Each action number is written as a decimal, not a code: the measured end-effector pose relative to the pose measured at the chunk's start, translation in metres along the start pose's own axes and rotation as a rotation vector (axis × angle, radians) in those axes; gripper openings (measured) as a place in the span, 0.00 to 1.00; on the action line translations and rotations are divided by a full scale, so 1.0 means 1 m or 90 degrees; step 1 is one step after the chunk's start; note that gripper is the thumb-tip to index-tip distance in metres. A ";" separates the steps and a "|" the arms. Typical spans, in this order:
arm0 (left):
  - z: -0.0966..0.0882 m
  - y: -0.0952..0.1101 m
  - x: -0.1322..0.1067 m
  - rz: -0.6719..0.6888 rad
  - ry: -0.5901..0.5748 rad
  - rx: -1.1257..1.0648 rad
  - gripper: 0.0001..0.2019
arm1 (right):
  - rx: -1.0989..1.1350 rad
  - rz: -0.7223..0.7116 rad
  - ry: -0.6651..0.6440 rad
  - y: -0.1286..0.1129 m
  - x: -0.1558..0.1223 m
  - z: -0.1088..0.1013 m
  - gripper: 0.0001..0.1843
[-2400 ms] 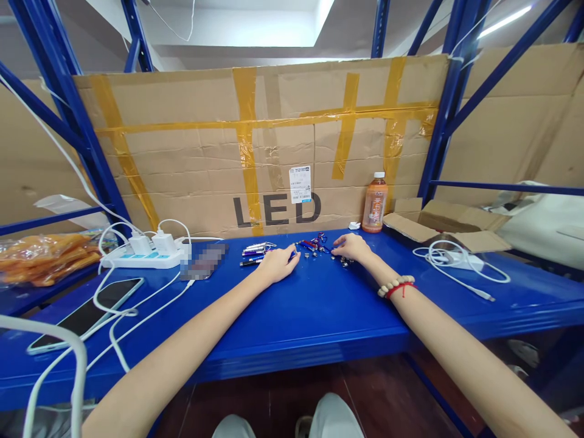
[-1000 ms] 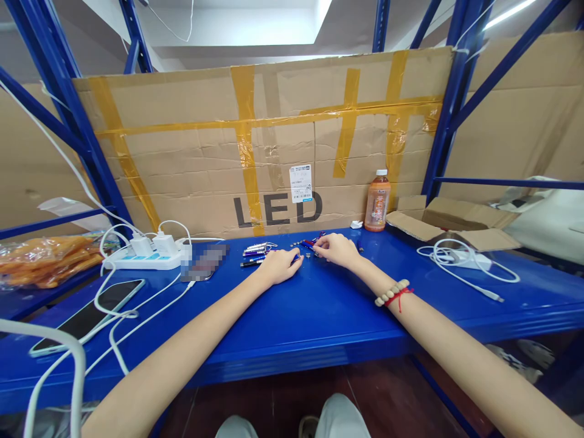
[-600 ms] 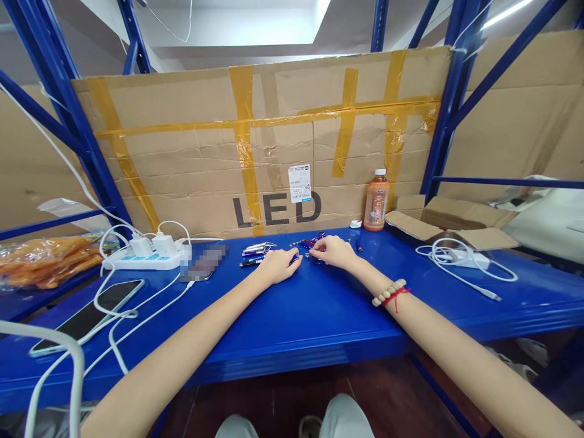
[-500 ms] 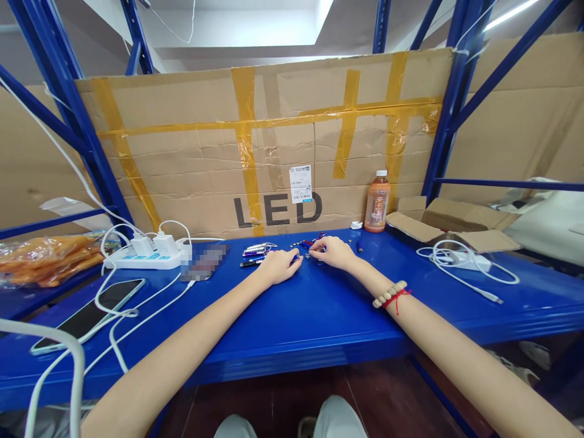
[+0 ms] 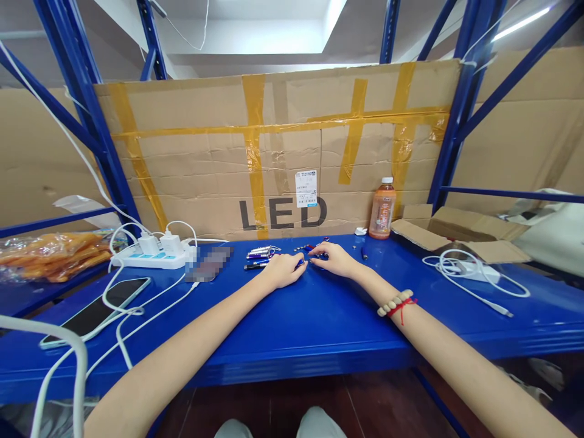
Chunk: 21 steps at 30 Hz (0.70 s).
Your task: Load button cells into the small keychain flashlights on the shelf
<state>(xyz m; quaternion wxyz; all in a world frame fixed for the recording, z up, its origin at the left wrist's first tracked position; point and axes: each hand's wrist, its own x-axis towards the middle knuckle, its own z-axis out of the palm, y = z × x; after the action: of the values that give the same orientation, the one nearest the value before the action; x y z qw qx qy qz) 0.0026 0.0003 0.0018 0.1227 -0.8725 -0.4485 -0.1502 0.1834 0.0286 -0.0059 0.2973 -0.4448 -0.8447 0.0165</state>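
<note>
My left hand [image 5: 286, 271] rests on the blue shelf top with its fingers closed on a small blue cylinder [image 5: 300, 263], of which only one end shows. Close to its right, my right hand [image 5: 336, 261] has curled fingers, thumb and forefinger drawn near that cylinder. Whatever its fingertips may hold is too small to make out. Beyond my left hand lie several slim metallic and blue pen-like tubes [image 5: 263, 251]. Tiny silvery pieces [image 5: 298, 248] and dark blue parts are scattered behind the fingers, partly hidden. Another short blue tube [image 5: 364, 252] lies right of my right hand.
A drink bottle [image 5: 382, 210] stands at the back, near a crumpled white scrap [image 5: 361, 231]. On the right are an open carton [image 5: 417, 234] and a coiled white cable [image 5: 479, 274]. A power strip [image 5: 152, 260], phone [image 5: 98, 310] and loose cables occupy the left. Cardboard [image 5: 210, 170] walls the back.
The view has shifted slightly, so everything sits a little lower and further right. My right fingertips have come closer to the left hand, which keeps hold of the blue cylinder.
</note>
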 end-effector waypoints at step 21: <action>-0.003 0.001 -0.003 0.012 -0.003 0.036 0.15 | 0.025 -0.017 -0.004 -0.010 -0.001 0.003 0.13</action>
<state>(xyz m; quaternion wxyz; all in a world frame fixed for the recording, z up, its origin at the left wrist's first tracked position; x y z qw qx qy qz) 0.0016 -0.0032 0.0032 0.1479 -0.8730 -0.4448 -0.1345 0.1748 0.0223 -0.0055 0.3034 -0.4277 -0.8509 0.0304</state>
